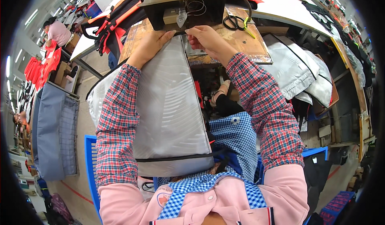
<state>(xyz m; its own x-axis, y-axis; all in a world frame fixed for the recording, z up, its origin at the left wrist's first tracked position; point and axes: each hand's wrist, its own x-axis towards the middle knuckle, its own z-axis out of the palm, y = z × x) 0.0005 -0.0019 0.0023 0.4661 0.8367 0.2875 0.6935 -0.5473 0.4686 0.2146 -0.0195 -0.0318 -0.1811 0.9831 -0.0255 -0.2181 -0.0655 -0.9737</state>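
Note:
A large grey fabric panel (pixel 168 100) with a pale leaf-like pattern and black edging hangs from the worktable (pixel 256 48) over my lap. At its top edge my left hand (pixel 150 46) is closed, thumb and fingers pinching the panel near its black binding strip (pixel 180 33). My right hand (pixel 208 40) pinches the same strip at the panel's top right corner, its other fingers curled. Both hands are just in front of the dark machine (pixel 156 14), whose pale metal tip (pixel 181 18) stands close above the strip. The fingertips partly hide the strip.
Black-handled scissors (pixel 230 22) and a yellow-green tool (pixel 249 29) lie right of the machine. More grey panels (pixel 292 64) are piled to the right. Orange and black pieces (pixel 114 24) lie at the left. A blue chair (pixel 90 157) is around me. Another person (pixel 58 32) sits far left.

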